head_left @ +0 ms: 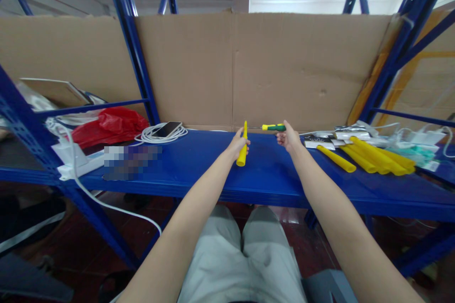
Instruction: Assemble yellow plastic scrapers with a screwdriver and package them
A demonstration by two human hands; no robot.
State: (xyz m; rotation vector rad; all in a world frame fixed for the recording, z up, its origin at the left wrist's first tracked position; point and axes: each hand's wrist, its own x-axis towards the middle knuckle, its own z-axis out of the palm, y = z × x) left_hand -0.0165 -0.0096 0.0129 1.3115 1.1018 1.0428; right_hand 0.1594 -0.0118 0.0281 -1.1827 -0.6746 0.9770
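Note:
My left hand (pixel 238 146) is closed around a yellow tapered tube (pixel 242 152), held nearly upright over the blue shelf (pixel 199 170) with its wide end down. In my right hand (pixel 288 137) is a screwdriver (pixel 274 127) with a green and yellow handle. Its thin shaft points left toward the upper part of the tube; whether the tip touches it I cannot tell. Several more yellow tapered tubes (pixel 377 154) lie in a group to the right, and a single yellow tube (pixel 336 158) lies a little nearer to my right hand.
Left on the shelf are a coiled white cable (pixel 154 133), a phone (pixel 169 129), a red plastic bag (pixel 110 125) and a white power strip (pixel 83 165). Silver packets (pixel 350 132) and clear plastic bags (pixel 412 144) sit at right. Cardboard (pixel 266 66) backs the shelf between blue posts.

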